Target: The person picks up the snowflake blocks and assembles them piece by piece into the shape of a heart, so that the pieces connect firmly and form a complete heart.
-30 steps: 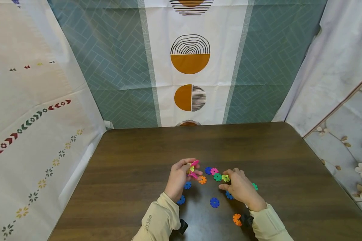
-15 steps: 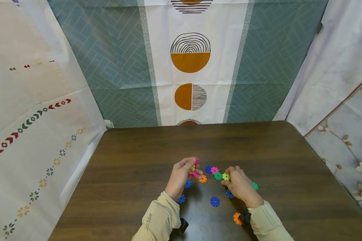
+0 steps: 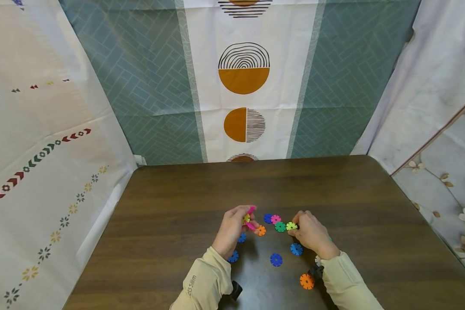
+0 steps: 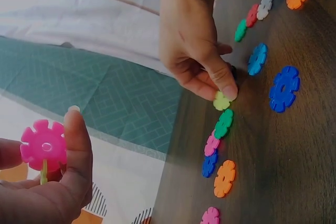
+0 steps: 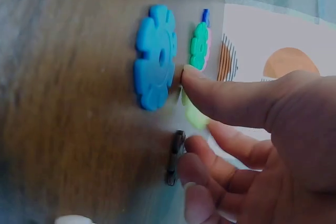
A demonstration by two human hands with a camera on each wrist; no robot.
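Observation:
My left hand (image 3: 228,228) holds, above the table, a joined piece made of pink notched snowflake discs (image 4: 37,140) with a yellow-green one (image 3: 246,219) between them. In the left wrist view the pink disc faces the camera, with the yellow-green one edge-on in its slot. At the right, my right hand (image 3: 311,232) pinches another yellow-green snowflake disc (image 4: 221,100) between thumb and fingers, low at the tabletop. That disc lies beside a green disc (image 3: 280,227). In the right wrist view the thumb partly covers it.
Around the hands lie loose discs on the brown table (image 3: 170,189): blue ones (image 3: 276,259), a lighter blue one (image 3: 296,249), orange ones (image 3: 307,281), a pink one (image 3: 275,219). A black piece (image 5: 176,158) lies near the right fingers. Patterned cloths hang behind and at both sides.
My right hand has closed its thumb and fingers from a spread pose onto the yellow-green disc. The left hand stays nearly in place, its joined discs turned slightly.

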